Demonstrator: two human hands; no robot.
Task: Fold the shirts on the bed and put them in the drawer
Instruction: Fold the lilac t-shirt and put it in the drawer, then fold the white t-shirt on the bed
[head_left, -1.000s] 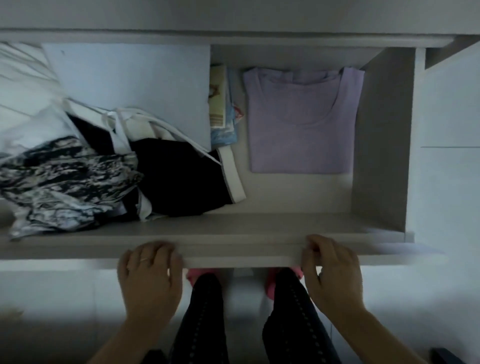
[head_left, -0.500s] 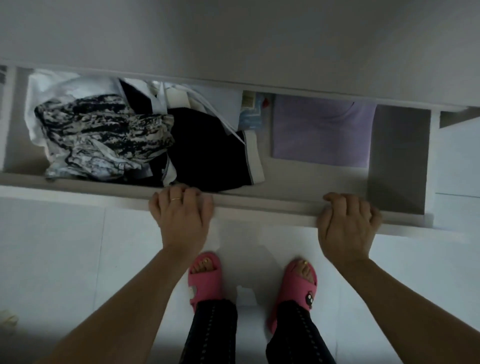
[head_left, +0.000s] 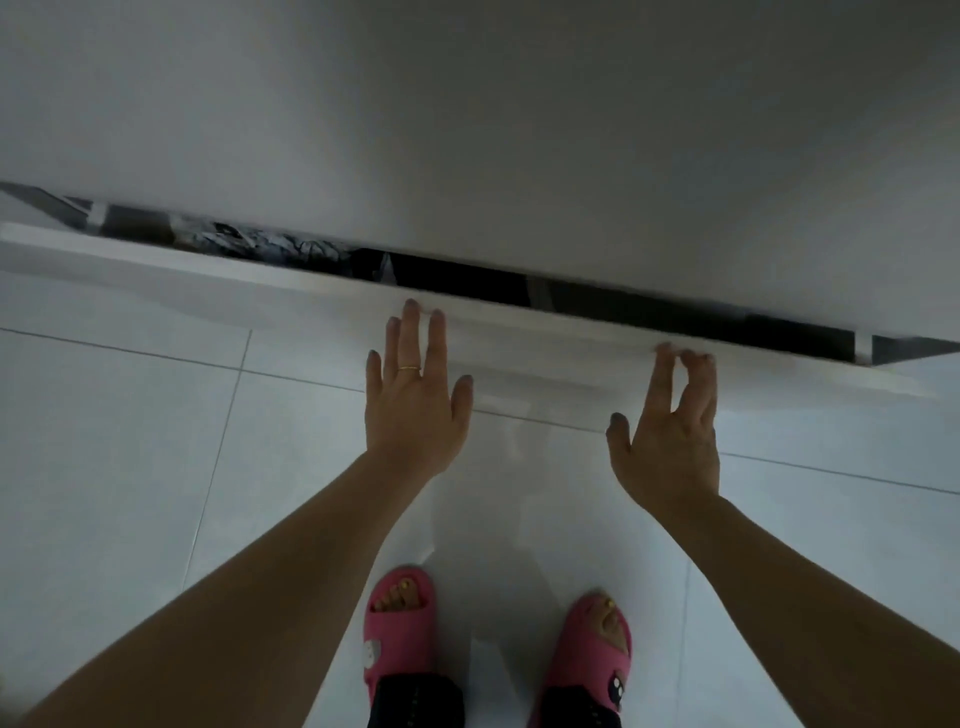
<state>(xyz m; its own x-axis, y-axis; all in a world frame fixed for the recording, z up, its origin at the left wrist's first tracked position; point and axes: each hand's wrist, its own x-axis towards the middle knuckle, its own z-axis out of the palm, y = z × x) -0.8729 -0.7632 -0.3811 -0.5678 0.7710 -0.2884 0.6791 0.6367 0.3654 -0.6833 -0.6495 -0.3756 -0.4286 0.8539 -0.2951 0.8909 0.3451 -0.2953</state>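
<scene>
The white drawer (head_left: 208, 291) is pushed almost all the way into the white cabinet (head_left: 519, 130); only a narrow dark gap shows along its top. Through that gap I see a strip of black-and-white patterned clothing (head_left: 249, 244) and dark cloth. The lilac shirt is hidden inside. My left hand (head_left: 413, 395) lies flat with straight fingers, its fingertips at the drawer's front near the top edge. My right hand (head_left: 670, 431) has straight fingers with the tips at the drawer's front edge, farther right.
A pale tiled floor (head_left: 130, 467) spreads below the drawer. My two feet in pink slippers (head_left: 400, 618) stand close to the cabinet, under my forearms.
The drawer has slid from wide open to almost shut. My fingers went from curled over its top edge to straight against its front. The lilac shirt went out of sight.
</scene>
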